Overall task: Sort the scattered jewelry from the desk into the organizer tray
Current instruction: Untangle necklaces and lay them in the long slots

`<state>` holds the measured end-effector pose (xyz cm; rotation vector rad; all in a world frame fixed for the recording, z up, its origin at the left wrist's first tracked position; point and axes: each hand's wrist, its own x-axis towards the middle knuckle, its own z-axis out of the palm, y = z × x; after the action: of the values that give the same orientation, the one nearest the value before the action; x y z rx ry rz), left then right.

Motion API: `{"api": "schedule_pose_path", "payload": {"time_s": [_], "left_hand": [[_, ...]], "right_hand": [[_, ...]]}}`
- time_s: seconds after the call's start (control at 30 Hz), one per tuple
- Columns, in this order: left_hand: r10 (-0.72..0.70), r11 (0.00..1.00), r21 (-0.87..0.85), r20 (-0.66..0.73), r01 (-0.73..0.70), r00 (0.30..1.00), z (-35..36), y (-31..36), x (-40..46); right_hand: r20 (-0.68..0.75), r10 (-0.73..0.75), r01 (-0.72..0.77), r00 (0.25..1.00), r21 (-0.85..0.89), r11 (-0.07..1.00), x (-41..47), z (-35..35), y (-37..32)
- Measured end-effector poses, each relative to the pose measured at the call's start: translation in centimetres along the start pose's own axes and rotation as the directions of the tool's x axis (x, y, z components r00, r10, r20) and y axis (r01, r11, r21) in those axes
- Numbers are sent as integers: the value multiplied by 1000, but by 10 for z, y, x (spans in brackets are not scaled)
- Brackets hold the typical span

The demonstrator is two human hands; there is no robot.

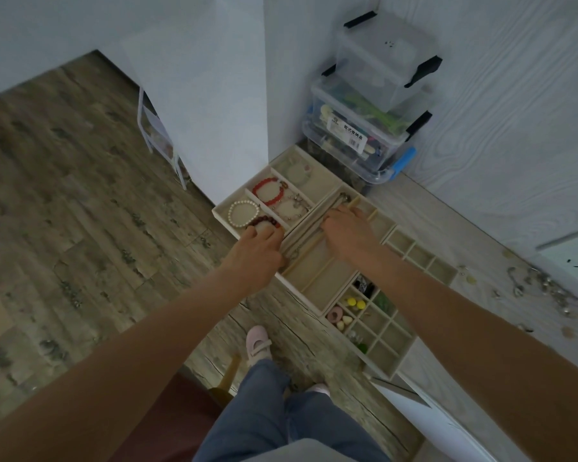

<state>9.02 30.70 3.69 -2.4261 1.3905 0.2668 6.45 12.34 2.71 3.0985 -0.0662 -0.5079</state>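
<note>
A: Any readable text?
B: Only the white label [348, 132] on the stacked clear plastic bins [364, 128]. It has printed characters and a barcode, too small to read. Bins have black and blue latches; the contents are a jumble.

A: Hands?
B: Left hand [257, 251] is at the near edge of the bracelet section of the organizer tray [317, 281], fingers curled down onto a dark red bead bracelet [264, 223]. Looks like a pinch, but the fingertips are hidden under the knuckles. Right hand [347, 230] reaches into the long middle compartment, fingers bent over a thin chain [334, 203]. Whether it actually grips the chain, cannot tell.

A: Where's the jewelry?
B: In the tray: white pearl bracelet [242, 213], red-orange bead bracelet [269, 191], pale ring-shaped pieces behind. Small grid cells near the body hold yellow, pink and green bits. Loose jewelry [528, 281] is scattered on the desk [464, 228] at right, blurred.

A: Materials?
B: Tray is beige and fabric-lined with wooden dividers; the desk is pale woodgrain. Both forearms are cut off by the frame.
</note>
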Motion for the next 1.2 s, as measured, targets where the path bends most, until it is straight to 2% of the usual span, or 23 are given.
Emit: {"api": "schedule_pose_path", "payload": {"time_s": [0.23, 0.4, 0.6, 0.83, 0.93, 1.07, 1.2], "left_hand": [[-9, 1000, -5, 24, 9, 1000, -2, -2, -3], [-8, 999, -34, -8, 8, 1000, -6, 2, 1], [33, 999, -12, 49, -33, 998, -4, 3, 1], [-39, 991, -123, 24, 42, 999, -5, 3, 2], [-64, 991, -115, -13, 62, 998, -4, 5, 6], [-51, 995, -84, 7, 51, 999, -1, 5, 8], [-61, 989, -132, 8, 62, 998, -2, 4, 9]], "right_hand": [[2, 14, -14, 1000, 8, 1000, 2, 2, -1], [-4, 14, -14, 1000, 14, 1000, 1, 3, 0], [-7, 16, -16, 1000, 23, 1000, 2, 3, 0], [5, 19, -19, 1000, 19, 1000, 2, 2, -2], [14, 31, -31, 999, 24, 999, 3, 2, -2], [20, 36, -37, 999, 36, 999, 2, 1, -2], [-2, 41, -40, 999, 34, 999, 3, 3, -1]]}}
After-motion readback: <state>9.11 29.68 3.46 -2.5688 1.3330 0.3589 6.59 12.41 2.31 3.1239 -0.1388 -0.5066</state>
